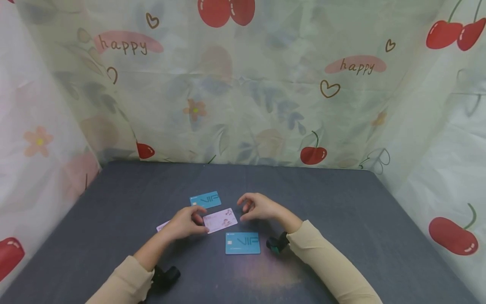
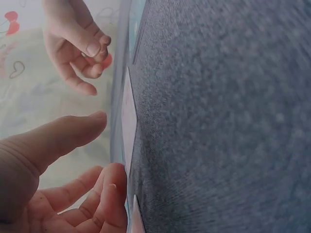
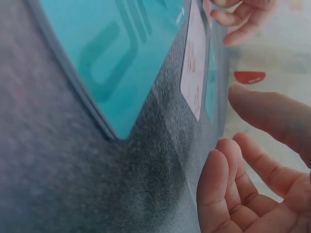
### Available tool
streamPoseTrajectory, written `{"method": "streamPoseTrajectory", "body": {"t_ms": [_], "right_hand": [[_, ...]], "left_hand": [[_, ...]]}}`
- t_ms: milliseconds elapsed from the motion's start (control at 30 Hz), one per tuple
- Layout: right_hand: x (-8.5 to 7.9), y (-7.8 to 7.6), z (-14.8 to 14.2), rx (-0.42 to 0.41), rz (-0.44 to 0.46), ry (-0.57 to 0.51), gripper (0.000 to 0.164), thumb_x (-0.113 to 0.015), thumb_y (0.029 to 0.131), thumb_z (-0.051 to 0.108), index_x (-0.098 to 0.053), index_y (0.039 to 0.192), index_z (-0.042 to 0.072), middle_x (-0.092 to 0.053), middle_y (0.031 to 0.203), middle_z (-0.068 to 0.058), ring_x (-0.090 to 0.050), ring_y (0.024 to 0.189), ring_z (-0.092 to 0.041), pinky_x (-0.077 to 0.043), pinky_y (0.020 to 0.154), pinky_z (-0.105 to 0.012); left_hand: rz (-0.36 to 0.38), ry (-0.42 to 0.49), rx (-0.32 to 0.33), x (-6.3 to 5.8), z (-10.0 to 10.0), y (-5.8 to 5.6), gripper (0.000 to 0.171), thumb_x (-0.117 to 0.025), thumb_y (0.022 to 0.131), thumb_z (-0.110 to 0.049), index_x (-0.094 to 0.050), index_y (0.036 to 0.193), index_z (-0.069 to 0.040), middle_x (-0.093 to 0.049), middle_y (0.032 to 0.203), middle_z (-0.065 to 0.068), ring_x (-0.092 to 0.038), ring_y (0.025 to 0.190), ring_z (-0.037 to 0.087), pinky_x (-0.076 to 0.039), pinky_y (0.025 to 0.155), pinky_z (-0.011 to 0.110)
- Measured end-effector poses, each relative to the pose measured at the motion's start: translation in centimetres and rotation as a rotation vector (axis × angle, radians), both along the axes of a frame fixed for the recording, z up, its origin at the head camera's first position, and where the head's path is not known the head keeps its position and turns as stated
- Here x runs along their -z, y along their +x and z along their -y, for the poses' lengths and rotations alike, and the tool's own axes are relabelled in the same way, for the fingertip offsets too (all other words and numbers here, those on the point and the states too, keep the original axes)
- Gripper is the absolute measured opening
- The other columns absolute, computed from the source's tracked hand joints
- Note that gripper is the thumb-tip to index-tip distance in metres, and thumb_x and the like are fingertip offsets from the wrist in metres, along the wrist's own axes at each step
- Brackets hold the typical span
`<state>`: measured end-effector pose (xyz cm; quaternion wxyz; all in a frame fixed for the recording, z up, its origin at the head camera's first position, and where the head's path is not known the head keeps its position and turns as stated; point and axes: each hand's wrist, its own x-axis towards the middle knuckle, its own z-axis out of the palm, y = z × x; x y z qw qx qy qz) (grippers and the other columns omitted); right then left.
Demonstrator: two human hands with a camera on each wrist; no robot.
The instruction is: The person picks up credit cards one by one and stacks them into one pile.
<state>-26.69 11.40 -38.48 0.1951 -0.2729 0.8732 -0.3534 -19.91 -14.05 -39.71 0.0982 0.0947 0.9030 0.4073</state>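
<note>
A pink card (image 1: 220,220) with a small printed picture lies flat on the dark cloth, just right of my left hand (image 1: 185,223). The left thumb and fingers are bent loosely and held apart at the card's left end, with nothing pinched between them. Partly covered by that hand is a second pink card (image 1: 161,227). My right hand (image 1: 260,207) hovers right of the middle pink card, fingers loosely curled around bare air. Nearer me is a blue VIP card (image 1: 243,243), its edge showing layers in the right wrist view. Another blue VIP card (image 1: 209,199) lies farther back.
The dark cloth-covered table (image 1: 322,190) carries the cards. Behind it hangs a printed curtain (image 1: 243,126) with cherries and hearts, and similar sheets enclose both sides. Black wrist cameras (image 1: 165,278) sit under both forearms, close above the cloth.
</note>
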Motion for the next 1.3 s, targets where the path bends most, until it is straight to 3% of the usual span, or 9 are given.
{"method": "streamPoseTrajectory", "body": {"t_ms": [367,633,967,1300], "right_hand": [[0.3,-1.5,1.1,-0.047,0.054,0.051,0.046,-0.076,0.074,0.005,-0.057,0.115,0.002,-0.056,0.087,-0.008,-0.049,0.066,-0.009,-0.041,0.061,-0.019],[0.9,-2.0,1.6,-0.082,0.033,0.106,0.047,-0.077,0.073,0.007,-0.057,0.115,0.003,-0.056,0.086,-0.008,-0.046,0.071,-0.010,-0.039,0.062,-0.019],[1.3,-2.2,1.9,-0.109,0.024,0.123,0.047,-0.078,0.072,0.009,-0.058,0.114,0.006,-0.052,0.082,-0.004,-0.044,0.070,-0.010,-0.037,0.063,-0.019],[1.5,-2.2,2.2,-0.077,0.030,0.153,0.042,-0.079,0.071,0.009,-0.059,0.109,0.009,-0.048,0.081,-0.001,-0.044,0.072,-0.012,-0.035,0.064,-0.021]], "left_hand": [[0.026,-0.017,-0.021,0.6,-0.2,-0.4,0.055,-0.079,0.071,-0.012,-0.055,0.118,0.002,-0.057,0.073,0.003,-0.049,0.062,0.012,-0.040,0.057,0.024],[0.027,-0.038,-0.058,0.8,-0.7,-0.4,0.056,-0.082,0.066,-0.011,-0.056,0.114,0.004,-0.056,0.068,0.002,-0.050,0.054,0.010,-0.040,0.053,0.023],[0.066,-0.072,-0.092,0.5,-1.0,-0.4,0.055,-0.080,0.068,-0.011,-0.055,0.114,0.002,-0.056,0.069,0.003,-0.051,0.053,0.011,-0.038,0.052,0.023],[0.078,-0.095,-0.103,0.6,-1.2,-0.7,0.049,-0.079,0.070,-0.011,-0.057,0.112,0.000,-0.056,0.070,0.003,-0.051,0.057,0.011,-0.038,0.053,0.023]]}}
